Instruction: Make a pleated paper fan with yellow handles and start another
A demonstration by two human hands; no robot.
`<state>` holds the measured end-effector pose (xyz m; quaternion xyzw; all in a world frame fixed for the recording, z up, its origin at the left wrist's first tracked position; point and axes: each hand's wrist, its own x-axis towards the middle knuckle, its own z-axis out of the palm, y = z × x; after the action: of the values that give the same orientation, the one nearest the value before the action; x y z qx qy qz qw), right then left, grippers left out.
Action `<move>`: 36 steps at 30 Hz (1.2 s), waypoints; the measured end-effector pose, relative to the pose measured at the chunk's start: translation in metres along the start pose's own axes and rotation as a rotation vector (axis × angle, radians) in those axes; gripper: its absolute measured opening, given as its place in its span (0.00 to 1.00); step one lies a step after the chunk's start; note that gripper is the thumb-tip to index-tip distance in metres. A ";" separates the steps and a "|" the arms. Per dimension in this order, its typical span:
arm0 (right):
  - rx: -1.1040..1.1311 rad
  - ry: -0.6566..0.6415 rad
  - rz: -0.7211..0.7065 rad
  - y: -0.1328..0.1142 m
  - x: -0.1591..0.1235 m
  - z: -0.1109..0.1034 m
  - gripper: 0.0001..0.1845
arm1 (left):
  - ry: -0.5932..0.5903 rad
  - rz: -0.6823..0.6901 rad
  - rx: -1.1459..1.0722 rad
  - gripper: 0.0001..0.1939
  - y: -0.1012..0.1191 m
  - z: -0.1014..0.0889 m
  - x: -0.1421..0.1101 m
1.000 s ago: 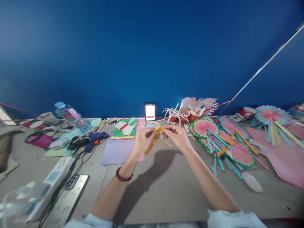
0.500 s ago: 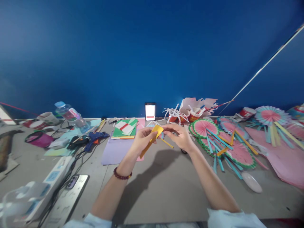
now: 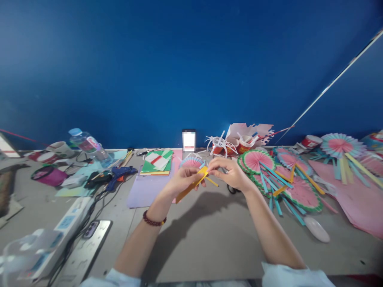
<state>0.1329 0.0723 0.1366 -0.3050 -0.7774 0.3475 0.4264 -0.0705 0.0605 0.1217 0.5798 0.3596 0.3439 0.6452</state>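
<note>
Between both hands is a yellow paper strip (image 3: 191, 189), slanting from upper right to lower left. My left hand (image 3: 184, 178), with a beaded bracelet at the wrist, is closed around the strip's middle. At the upper end, the fingertips of my right hand (image 3: 229, 172) pinch the paper; exactly how it is folded there I cannot make out. Just behind the hands lies a pleated paper fan (image 3: 191, 162) in pink and blue, partly hidden by them. A thin yellow stick or strip (image 3: 212, 181) shows below the right fingers.
Several pleated watermelon-coloured fans (image 3: 257, 161) lie to the right, near a white spoon-shaped piece (image 3: 317, 229). A lit phone (image 3: 189, 142) stands against the blue wall. On the left are coloured paper sheets (image 3: 143, 191), a blue glue gun (image 3: 118, 175), a bottle (image 3: 89, 144) and a power strip (image 3: 64, 227).
The strip's upper end has turned and looks narrower, its broad face less visible. Both hands have dipped slightly, showing more of the fan behind.
</note>
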 end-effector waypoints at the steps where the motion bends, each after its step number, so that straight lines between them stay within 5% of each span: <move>1: 0.017 0.004 0.027 0.001 0.000 0.001 0.08 | 0.010 0.013 0.010 0.19 0.000 0.001 0.000; 10: 0.333 0.160 0.335 0.015 0.001 0.016 0.13 | 0.068 0.100 0.172 0.21 0.004 0.010 -0.002; 18: 0.353 0.293 0.335 0.015 0.002 0.023 0.13 | 0.128 0.133 0.148 0.25 0.002 0.013 -0.002; 36: 0.361 0.346 0.361 0.006 0.006 0.026 0.14 | 0.145 0.158 0.144 0.23 0.006 0.017 -0.002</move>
<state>0.1086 0.0731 0.1241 -0.4124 -0.5522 0.4929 0.5310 -0.0568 0.0512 0.1288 0.6247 0.3824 0.4080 0.5451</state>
